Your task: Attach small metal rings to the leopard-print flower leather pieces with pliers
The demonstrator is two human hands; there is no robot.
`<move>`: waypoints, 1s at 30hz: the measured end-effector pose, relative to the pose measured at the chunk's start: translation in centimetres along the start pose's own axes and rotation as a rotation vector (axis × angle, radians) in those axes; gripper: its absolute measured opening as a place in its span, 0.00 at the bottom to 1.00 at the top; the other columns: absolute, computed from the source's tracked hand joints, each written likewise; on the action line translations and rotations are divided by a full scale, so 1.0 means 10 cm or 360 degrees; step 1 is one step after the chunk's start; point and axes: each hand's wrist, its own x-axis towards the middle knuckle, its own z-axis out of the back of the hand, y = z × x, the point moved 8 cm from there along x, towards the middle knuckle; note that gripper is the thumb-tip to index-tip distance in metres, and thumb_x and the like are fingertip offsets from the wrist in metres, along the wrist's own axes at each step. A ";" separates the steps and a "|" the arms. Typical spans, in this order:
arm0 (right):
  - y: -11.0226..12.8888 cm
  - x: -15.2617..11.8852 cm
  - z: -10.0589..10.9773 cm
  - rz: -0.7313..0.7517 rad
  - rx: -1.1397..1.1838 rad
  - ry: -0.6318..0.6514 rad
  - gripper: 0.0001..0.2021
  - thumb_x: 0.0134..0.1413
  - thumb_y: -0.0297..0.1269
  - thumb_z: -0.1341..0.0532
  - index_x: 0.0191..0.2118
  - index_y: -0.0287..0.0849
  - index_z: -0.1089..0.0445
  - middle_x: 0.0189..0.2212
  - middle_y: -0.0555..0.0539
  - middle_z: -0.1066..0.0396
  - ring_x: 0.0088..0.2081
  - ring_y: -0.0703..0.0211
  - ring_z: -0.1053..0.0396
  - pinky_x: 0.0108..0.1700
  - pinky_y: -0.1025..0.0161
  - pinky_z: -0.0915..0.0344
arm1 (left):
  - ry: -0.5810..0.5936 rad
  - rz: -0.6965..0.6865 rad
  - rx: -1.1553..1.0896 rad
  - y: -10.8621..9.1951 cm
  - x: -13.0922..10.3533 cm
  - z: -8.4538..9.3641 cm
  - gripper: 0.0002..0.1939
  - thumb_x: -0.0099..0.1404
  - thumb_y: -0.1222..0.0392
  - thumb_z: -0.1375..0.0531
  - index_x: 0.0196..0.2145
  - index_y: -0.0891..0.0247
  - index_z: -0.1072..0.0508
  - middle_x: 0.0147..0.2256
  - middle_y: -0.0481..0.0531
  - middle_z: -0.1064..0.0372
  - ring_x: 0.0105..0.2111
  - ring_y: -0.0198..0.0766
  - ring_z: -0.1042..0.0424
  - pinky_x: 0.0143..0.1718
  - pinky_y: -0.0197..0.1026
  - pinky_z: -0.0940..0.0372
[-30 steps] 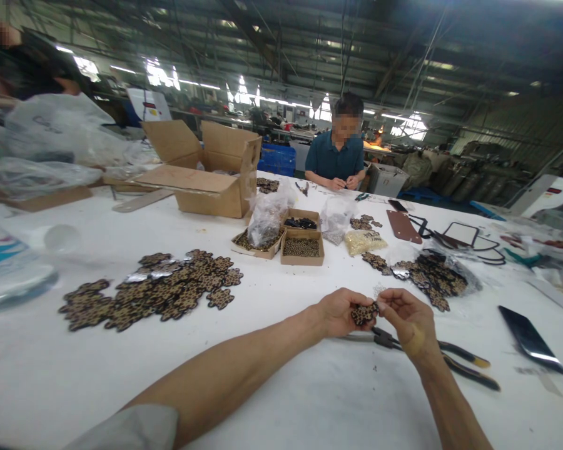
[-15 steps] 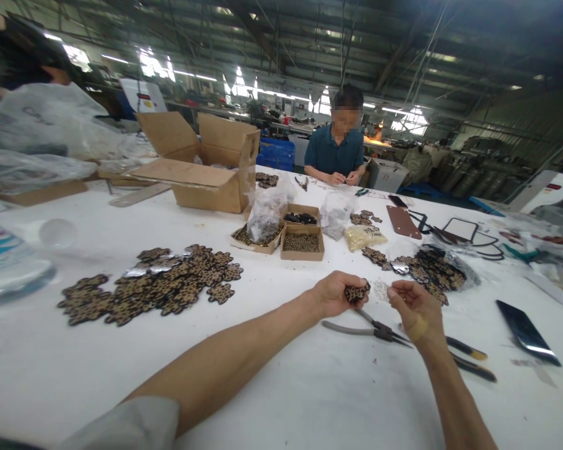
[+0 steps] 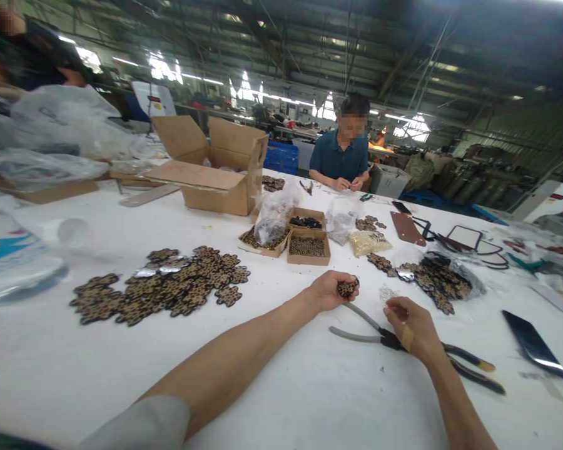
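My left hand (image 3: 329, 291) grips a leopard-print patch (image 3: 347, 288) with dark edges, bunched between thumb and fingers above the white table. To its right, my right hand (image 3: 413, 326) has its fingertips drawn together beside a small pile of tiny clear or silvery pieces (image 3: 387, 292). Whether something small is pinched there I cannot make out. Grey-handled pliers (image 3: 356, 338) lie below both hands, their tips hidden by my right hand. Pliers with black and yellow handles (image 3: 473, 370) lie partly behind my right wrist. Many flower-shaped leopard patches (image 3: 182, 287) are heaped at left.
Small cardboard trays of brass-coloured studs (image 3: 308, 247) stand mid-table, with a large open carton (image 3: 216, 199) behind. More patches (image 3: 431, 281) and a phone (image 3: 535, 344) lie at right. A co-worker (image 3: 340, 156) sits across the table. A clear plastic bag (image 3: 19, 262) is at far left.
My right hand has moved down and slightly left, towards the tiny pieces. My left hand, still gripping the patch, has shifted left. The whole view has slid a little to the right.
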 end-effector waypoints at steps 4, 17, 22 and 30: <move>0.05 -0.03 -0.13 0.0057 -0.0087 0.0016 0.14 0.55 0.47 0.40 0.41 0.43 0.27 0.34 0.43 0.23 0.32 0.52 0.27 0.38 0.57 0.30 | -0.0013 0.0008 -0.0045 0.01 0.00 0.08 0.04 0.55 0.67 0.39 0.27 0.68 0.32 0.26 0.56 0.30 0.26 0.36 0.31 0.29 0.39 0.37; -0.37 0.09 -0.08 -0.0223 -0.0314 -0.0017 0.14 0.54 0.45 0.42 0.40 0.43 0.25 0.33 0.42 0.23 0.33 0.52 0.26 0.41 0.58 0.31 | 0.0028 0.0044 -0.0123 0.02 0.03 0.08 0.04 0.56 0.68 0.38 0.27 0.68 0.32 0.26 0.56 0.30 0.26 0.37 0.31 0.29 0.39 0.36; -0.42 0.19 -0.11 -0.0265 -0.0412 0.0013 0.11 0.55 0.45 0.41 0.37 0.46 0.24 0.32 0.44 0.22 0.33 0.52 0.27 0.38 0.60 0.35 | 0.0079 0.0052 -0.0138 0.03 0.06 0.08 0.04 0.56 0.68 0.38 0.27 0.69 0.31 0.26 0.56 0.30 0.26 0.37 0.31 0.29 0.39 0.36; -0.40 0.32 -0.20 -0.0269 -0.0456 0.0098 0.07 0.54 0.40 0.39 0.32 0.46 0.25 0.29 0.45 0.24 0.32 0.52 0.28 0.35 0.62 0.41 | 0.0100 0.0037 -0.0102 0.06 0.08 0.11 0.02 0.54 0.68 0.39 0.27 0.70 0.31 0.27 0.57 0.30 0.26 0.37 0.30 0.29 0.38 0.36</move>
